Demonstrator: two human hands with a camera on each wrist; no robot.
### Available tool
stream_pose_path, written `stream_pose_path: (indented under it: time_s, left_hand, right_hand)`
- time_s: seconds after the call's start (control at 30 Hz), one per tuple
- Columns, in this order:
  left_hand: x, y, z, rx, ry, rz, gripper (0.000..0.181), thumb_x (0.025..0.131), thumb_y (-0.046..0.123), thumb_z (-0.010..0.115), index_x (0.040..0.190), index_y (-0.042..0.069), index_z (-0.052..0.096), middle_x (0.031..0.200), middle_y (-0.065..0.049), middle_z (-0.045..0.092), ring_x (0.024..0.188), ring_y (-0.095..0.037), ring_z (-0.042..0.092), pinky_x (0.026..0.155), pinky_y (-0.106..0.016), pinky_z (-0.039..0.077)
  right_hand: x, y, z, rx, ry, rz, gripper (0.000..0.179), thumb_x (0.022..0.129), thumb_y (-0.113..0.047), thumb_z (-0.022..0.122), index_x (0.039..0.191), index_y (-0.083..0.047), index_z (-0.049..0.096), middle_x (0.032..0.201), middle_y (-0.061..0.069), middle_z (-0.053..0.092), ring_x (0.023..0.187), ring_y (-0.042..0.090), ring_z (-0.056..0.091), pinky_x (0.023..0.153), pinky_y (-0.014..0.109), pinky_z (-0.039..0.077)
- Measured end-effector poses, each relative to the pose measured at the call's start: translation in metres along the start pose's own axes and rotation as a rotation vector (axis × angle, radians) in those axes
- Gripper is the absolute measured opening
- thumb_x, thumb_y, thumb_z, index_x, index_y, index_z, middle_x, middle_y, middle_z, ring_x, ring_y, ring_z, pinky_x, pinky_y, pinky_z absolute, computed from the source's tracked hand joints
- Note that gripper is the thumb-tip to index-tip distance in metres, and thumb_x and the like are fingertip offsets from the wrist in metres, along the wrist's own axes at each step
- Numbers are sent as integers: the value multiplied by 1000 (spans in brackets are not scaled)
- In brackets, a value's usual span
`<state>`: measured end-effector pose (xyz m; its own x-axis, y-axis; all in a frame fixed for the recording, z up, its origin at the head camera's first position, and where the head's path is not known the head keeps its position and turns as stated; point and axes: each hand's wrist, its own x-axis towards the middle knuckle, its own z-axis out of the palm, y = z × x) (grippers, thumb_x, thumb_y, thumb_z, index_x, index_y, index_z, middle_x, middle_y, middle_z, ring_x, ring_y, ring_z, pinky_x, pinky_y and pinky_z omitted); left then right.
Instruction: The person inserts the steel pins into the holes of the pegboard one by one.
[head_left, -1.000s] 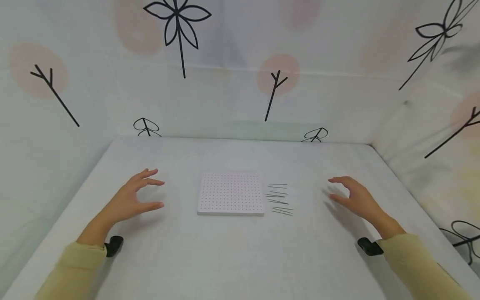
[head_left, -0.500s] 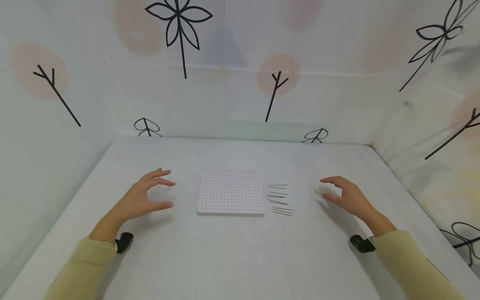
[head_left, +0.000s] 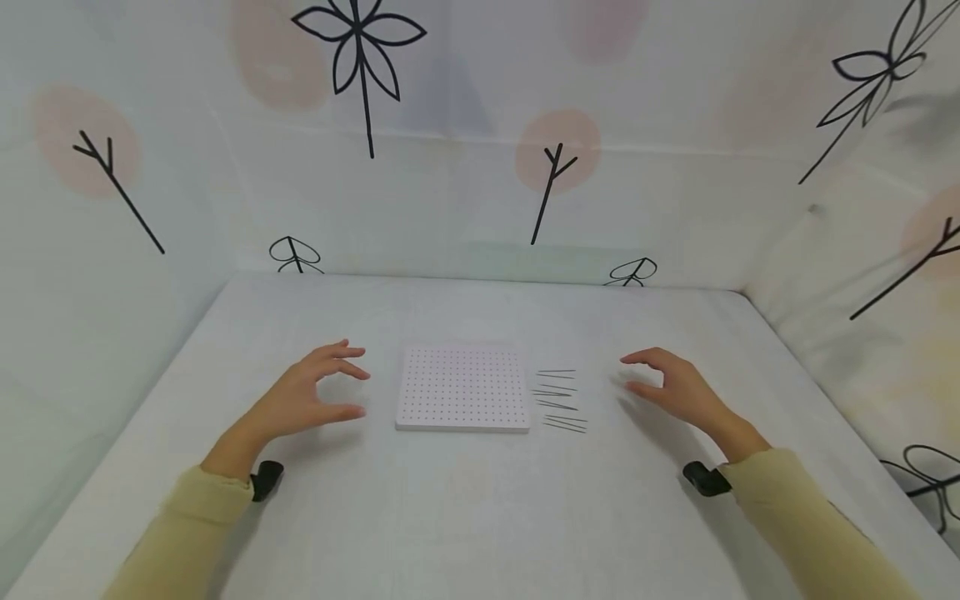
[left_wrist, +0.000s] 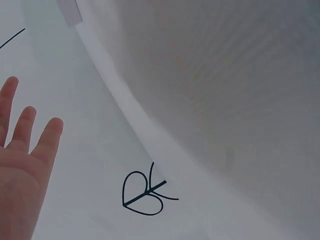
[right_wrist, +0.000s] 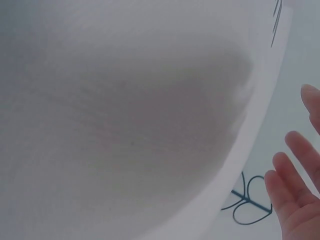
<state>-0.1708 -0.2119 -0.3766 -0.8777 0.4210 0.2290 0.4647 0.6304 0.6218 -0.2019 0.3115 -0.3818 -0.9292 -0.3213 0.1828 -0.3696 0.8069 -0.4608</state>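
In the head view a flat white board with rows of small holes lies on the table. Several thin dark needle-like rods lie in a loose column along its right side. My left hand hovers just left of the board, fingers spread and thumb apart, holding nothing. To the right of the rods, my right hand hangs above the table with thumb and index finger apart and nothing between them. In the left wrist view a corner of the board shows; rod ends appear in the right wrist view.
A white cloth covers the table. Behind and at both sides hangs a pale fabric backdrop printed with black leaf and twig drawings. Each wrist carries a dark wrist camera, such as the left one.
Both hands have moved inward toward the board, the left one to the right and the right one to the left. The board and the rods have stayed in place.
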Motion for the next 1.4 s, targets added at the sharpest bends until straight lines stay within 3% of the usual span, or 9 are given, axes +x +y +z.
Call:
stream_pose_path:
  time_s: [0.3,0.57,1.03,1.4]
  left_hand:
    - [6,6,7,-17,-81,-6,37,71,32,81,101,15,68,132,0,51,134,-26,29,103,-54,29]
    - [13,6,15,-26,-137,52,26,73,31,80,94,20,69,126,0,55,131,-28,33,101,-54,32]
    - [27,13,23,-21,-254,34,17,74,26,78,89,23,70,118,3,60,126,-26,41,103,-48,32]
    - [36,16,31,-3,-324,98,16,74,19,78,87,20,70,111,3,63,124,-29,44,104,-48,31]
  right_hand:
    - [8,-7,4,-5,-19,-3,34,82,-6,69,115,-1,60,116,18,57,111,38,48,93,56,38]
    - [19,-12,9,5,-27,-52,31,82,-5,70,112,-1,62,113,16,59,108,37,51,92,54,40]
    - [33,-19,20,49,-73,-73,29,83,-4,68,111,-1,63,113,15,60,108,36,53,92,52,41]
    - [43,-21,28,84,-91,-85,27,82,-4,69,108,-2,64,110,12,61,104,32,56,91,48,44]
